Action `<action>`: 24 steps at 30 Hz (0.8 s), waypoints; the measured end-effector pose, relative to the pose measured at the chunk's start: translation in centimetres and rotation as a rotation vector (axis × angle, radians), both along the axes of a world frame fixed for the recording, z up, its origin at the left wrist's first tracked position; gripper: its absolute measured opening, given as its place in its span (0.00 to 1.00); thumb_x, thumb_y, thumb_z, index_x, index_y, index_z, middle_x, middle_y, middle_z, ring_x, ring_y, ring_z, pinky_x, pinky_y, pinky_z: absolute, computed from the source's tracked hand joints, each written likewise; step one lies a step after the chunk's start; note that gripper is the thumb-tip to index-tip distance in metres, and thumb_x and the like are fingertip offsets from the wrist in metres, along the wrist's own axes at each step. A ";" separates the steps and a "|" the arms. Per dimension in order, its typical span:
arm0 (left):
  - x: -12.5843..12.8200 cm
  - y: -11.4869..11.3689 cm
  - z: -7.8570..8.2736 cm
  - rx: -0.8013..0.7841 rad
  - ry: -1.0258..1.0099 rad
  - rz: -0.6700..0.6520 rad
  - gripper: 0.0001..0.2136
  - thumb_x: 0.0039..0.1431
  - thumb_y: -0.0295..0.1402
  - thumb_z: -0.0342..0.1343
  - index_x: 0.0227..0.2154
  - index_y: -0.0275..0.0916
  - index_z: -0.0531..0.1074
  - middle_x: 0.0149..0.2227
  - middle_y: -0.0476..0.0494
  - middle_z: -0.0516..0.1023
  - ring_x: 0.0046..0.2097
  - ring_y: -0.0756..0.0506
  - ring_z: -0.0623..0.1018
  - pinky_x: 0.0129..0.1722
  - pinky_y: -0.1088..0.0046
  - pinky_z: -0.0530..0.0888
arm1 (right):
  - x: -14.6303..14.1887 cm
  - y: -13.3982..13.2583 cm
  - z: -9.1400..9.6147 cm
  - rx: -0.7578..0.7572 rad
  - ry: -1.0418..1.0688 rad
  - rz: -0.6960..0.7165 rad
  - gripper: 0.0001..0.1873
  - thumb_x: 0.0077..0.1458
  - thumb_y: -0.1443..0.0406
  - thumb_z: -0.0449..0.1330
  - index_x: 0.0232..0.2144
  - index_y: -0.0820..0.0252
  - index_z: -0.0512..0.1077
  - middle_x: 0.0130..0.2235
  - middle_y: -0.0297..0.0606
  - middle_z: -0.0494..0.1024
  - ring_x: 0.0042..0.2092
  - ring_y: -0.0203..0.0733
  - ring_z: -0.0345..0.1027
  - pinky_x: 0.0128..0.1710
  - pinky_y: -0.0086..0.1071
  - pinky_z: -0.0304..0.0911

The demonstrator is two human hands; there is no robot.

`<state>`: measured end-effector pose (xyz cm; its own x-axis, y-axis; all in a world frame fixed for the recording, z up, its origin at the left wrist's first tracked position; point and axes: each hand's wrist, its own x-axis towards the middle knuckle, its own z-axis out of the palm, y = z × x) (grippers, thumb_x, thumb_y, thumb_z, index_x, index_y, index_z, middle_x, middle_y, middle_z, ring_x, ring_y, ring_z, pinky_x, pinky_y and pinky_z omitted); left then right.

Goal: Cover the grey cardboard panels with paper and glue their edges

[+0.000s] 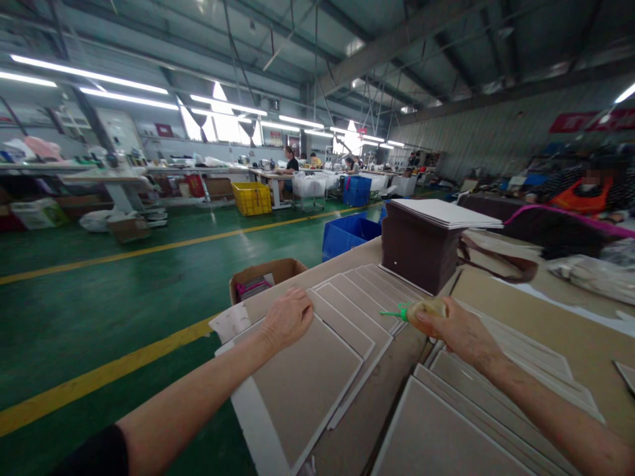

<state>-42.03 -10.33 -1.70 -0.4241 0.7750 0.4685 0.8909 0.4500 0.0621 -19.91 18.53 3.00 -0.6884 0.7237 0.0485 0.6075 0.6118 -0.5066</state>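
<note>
in the head view, the only feed i have, i see my left hand (pixel 290 317) resting over a row of overlapping panels (pixel 342 314), at the top edge of the nearest one. its fingers are curled in close together; from here i cannot tell whether they pinch that edge or only press on it. my right hand (pixel 464 330) has its fingers clamped around a yellowish bottle (pixel 425 312), tilted onto its side, with the green nozzle (pixel 395 312) pointing left above the row's right-hand edge. i cannot make out whether the tip touches a panel.

the row fans along the left side of the tabletop (pixel 347 262), up to a dark stack (pixel 419 248) topped with white sheets (pixel 446 213). under and beside my right forearm i have a second group of panels (pixel 461 430), also overlapping. beyond the tabletop's left edge sit a cardboard box (pixel 288 270) and a blue bin (pixel 347 238). across the tabletop, at far right, is a co-worker in an orange garment (pixel 583 197).
</note>
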 end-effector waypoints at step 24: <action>0.1 -0.1 0.1 0.010 -0.035 0.009 0.09 0.63 0.28 0.50 0.28 0.41 0.71 0.33 0.44 0.72 0.41 0.43 0.72 0.44 0.65 0.70 | -16.1 -3.7 -0.1 0.016 0.068 0.061 0.28 0.58 0.48 0.61 0.49 0.64 0.69 0.44 0.48 0.78 0.46 0.51 0.73 0.46 0.42 0.66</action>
